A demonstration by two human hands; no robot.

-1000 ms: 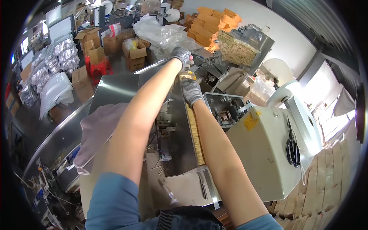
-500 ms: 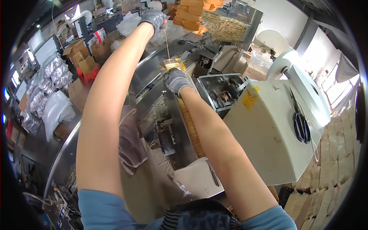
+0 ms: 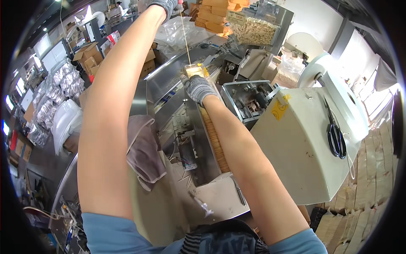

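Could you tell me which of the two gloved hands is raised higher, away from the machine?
The left hand, stretched up and pinching a thin stick; the right hand stays low at the machine's stick channel.

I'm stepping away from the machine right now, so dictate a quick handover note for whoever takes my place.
Left hand, grey knit glove, raised high, pinching the top of a thin pale stick.
Right hand, same glove, rests at the clear container where the stick's lower end sits.
Row of thin wooden sticks lies in the steel machine's channel.
Done: one stick lifted upright.
Left: the row is untouched; black scissors hang on the cream housing.
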